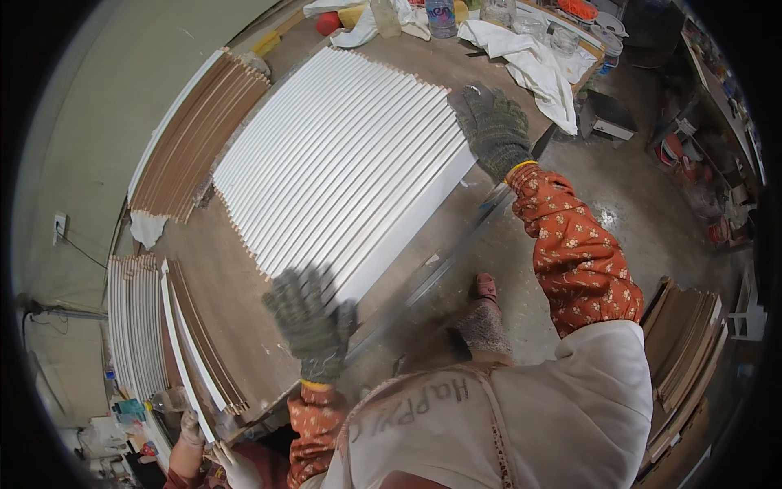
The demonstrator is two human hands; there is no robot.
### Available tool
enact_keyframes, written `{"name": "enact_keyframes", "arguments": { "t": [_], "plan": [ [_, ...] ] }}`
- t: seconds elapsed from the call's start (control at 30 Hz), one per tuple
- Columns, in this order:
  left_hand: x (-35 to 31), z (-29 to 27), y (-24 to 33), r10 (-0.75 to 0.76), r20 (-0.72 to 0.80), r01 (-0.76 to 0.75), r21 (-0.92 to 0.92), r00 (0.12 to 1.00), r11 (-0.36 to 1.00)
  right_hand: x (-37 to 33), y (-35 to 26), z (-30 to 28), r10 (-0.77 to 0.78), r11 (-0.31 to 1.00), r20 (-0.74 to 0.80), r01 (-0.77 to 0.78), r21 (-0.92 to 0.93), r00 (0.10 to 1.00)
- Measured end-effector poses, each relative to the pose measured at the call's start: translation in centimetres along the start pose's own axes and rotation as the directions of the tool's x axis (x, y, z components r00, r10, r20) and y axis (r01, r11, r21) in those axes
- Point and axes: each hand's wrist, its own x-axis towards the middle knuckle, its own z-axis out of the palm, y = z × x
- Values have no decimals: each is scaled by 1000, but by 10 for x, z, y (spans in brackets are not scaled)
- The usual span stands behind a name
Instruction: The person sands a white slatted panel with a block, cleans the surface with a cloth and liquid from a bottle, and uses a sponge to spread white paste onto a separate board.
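A wide row of long white strips (342, 155) lies side by side on the brown worktable, their ends showing bare wood colour. My left hand (305, 322), in a dark grey-green knit glove, is at the near-left ends of the strips with fingers spread. At the opposite ends, my right hand (495, 130) wears a matching glove and lies against the strips, its fingers extended and nothing visible in it. The strip closest to me shows a broad white side face (407, 224).
Brown strips (199, 134) lie beyond the white row. At lower left, another person's hands (236, 466) hold a long white strip, near a white stack (137, 326). Cloths (529, 65), a bottle (441, 18) and jars crowd the far end. More boards (680, 350) stand at right.
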Motion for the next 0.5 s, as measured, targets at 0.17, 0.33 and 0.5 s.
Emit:
{"name": "enact_keyframes", "arguments": {
  "t": [0.17, 0.33, 0.5],
  "plan": [
    [21, 11, 7, 51, 31, -44, -191, 998, 981, 3, -9, 3, 18, 1000, 113, -17, -15, 993],
    [20, 3, 10, 65, 90, -46, -193, 994, 980, -92, -142, -13, -469, 850, 128, 408, 333, 874],
    [16, 12, 7, 56, 98, -33, -221, 994, 975, -7, -60, -2, -368, 922, 276, 310, 233, 888]
  ]
}}
